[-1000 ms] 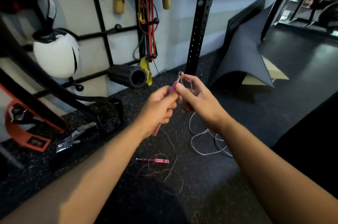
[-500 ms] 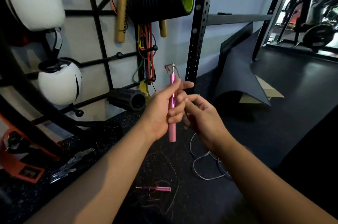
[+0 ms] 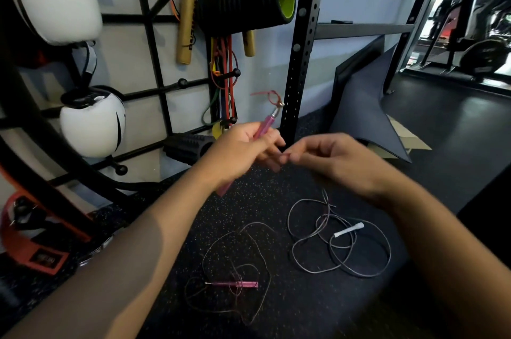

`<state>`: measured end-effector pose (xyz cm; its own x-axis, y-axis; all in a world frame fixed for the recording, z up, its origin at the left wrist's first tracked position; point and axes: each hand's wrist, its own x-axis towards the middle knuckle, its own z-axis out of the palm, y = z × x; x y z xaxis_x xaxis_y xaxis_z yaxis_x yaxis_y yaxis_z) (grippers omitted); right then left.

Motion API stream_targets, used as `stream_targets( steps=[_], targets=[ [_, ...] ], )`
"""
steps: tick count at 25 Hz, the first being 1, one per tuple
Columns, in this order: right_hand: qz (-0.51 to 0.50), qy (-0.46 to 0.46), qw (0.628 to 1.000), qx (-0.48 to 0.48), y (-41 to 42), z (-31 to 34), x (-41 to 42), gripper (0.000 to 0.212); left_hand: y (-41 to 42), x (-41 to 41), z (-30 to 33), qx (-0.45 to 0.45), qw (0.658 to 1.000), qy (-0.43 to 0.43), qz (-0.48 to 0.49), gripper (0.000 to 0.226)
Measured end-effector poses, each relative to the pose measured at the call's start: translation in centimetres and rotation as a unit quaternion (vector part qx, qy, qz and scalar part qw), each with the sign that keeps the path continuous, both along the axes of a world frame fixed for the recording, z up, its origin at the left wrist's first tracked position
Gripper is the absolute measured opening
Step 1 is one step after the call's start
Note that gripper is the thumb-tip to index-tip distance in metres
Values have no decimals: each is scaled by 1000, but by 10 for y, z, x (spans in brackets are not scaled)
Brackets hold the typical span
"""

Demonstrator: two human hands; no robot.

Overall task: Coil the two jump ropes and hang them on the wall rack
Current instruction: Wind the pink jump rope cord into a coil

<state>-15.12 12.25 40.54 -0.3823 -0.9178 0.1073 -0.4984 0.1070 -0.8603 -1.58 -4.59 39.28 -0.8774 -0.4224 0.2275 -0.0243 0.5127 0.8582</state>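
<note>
My left hand (image 3: 240, 150) grips a pink jump rope handle (image 3: 264, 127), tilted up to the right with its metal tip and a small red loop of cord on top. My right hand (image 3: 331, 157) is beside it, fingertips pinched together near the left hand's fingers; whether thin cord is between them is too blurred to tell. The pink rope's other handle (image 3: 235, 284) lies on the floor amid its loose thin cord (image 3: 249, 250). A second rope, grey cord (image 3: 345, 244) with a white handle (image 3: 349, 230), lies tangled on the floor to the right. The black wall rack (image 3: 154, 42) is at the left.
The rack holds white boxing gloves (image 3: 91, 122), a black foam roller (image 3: 249, 1), wooden sticks and resistance bands (image 3: 224, 75). A black perforated upright (image 3: 301, 45) stands just behind my hands. A folded dark mat (image 3: 365, 111) leans at the right. The floor is speckled black rubber.
The view tipped so more floor shows, including the white handle. My left hand tilted the pink handle from upright toward the right. My right hand moved right, away from the handle.
</note>
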Motion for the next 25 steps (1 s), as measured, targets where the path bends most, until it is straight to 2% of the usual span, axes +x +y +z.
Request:
stream_targets(
  steps=[2, 5, 11, 13, 16, 19, 21, 22, 23, 25],
  targets=[
    [-52, 61, 995, -65, 3, 13, -3, 13, 12, 1, -2, 57, 997, -16, -54, 34],
    [-116, 80, 975, -174, -3, 9, -1, 16, 22, -2, -2, 200, 974, 24, -104, 41],
    [-81, 93, 975, -186, 8, 2, 4, 10, 37, 2, 4, 201, 972, 18, -121, 23],
    [-107, 88, 968, -210, 12, 0, 3, 8, 43, 7, 4, 231, 964, 20, -128, 24],
    [-174, 30, 953, -245, 15, -1, -2, 15, 45, 14, 6, 275, 950, 23, -148, 29],
    [-135, -32, 967, -212, 7, -13, 7, 13, 47, 17, 14, 399, 885, 124, -204, 32],
    [-67, -43, 986, -150, -2, -32, 20, 20, 46, 13, 18, 467, 835, 218, -193, 35],
    [-26, -44, 994, -100, -4, -40, 27, 22, 43, 11, 18, 476, 825, 254, -168, 35],
    [13, -31, 998, -44, -5, -44, 32, 23, 39, 10, 18, 459, 835, 276, -128, 34],
    [65, 38, 996, 50, -1, -40, 38, 23, 28, 11, 16, 343, 902, 259, -31, 34]
  ],
)
